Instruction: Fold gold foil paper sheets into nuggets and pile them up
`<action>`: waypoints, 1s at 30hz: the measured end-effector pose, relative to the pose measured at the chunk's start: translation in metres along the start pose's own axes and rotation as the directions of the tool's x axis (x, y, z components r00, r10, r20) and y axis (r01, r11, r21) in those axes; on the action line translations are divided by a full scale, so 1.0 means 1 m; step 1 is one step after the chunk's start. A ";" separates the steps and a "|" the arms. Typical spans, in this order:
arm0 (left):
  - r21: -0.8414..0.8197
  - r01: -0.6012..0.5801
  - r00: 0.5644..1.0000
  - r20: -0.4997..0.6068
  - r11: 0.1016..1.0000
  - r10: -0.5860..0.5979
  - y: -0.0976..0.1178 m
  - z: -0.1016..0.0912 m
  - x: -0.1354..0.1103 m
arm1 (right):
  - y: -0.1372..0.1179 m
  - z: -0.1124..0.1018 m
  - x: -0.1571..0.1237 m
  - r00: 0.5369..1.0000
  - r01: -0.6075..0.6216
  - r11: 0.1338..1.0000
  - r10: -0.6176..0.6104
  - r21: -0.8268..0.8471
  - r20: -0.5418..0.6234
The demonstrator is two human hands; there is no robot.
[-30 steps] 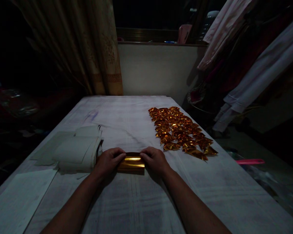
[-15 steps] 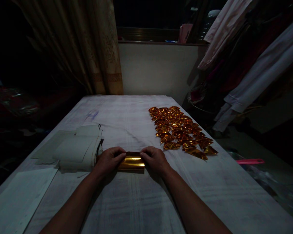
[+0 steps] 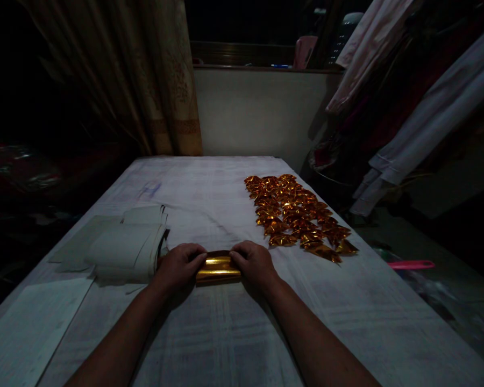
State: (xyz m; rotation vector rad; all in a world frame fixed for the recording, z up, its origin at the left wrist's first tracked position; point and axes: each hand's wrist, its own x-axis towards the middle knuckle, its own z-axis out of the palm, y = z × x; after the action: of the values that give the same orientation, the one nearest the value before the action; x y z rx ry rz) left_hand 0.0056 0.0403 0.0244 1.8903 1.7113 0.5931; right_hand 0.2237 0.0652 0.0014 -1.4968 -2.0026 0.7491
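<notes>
A shiny sheet of gold foil paper [image 3: 218,271], curved into a roll, lies on the cloth in front of me. My left hand [image 3: 182,266] pinches its left end between thumb and fingers. At the opposite end my right hand [image 3: 253,263] grips the upper edge the same way. Just left of my left hand rests a stack of pale paper sheets [image 3: 123,247], bent over and showing dark edges. Several folded gold foil pieces [image 3: 294,209] with pointed ends stand in rows beyond my right hand.
A checked whitish cloth [image 3: 234,333] covers the table. One flat white sheet or board [image 3: 40,322] lies at the near left. Past the right edge are hanging clothes [image 3: 423,102] and a pink handle [image 3: 411,265]. A curtain [image 3: 161,80] hangs at the back left.
The near part of the gold foil paper has curled a little more, with a second bright band showing. Both hands keep their pinch in nearly the same place.
</notes>
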 end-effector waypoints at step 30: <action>0.122 0.046 0.999 -0.002 0.992 -0.046 -0.004 -0.001 0.001 | 0.001 0.001 0.002 0.999 -0.014 0.996 0.017 -0.092 0.027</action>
State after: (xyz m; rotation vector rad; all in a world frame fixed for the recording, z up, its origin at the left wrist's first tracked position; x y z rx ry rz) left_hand 0.0024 0.0420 0.0228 1.9275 1.8223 0.4795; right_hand 0.2232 0.0670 -0.0002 -1.5639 -2.0737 0.6960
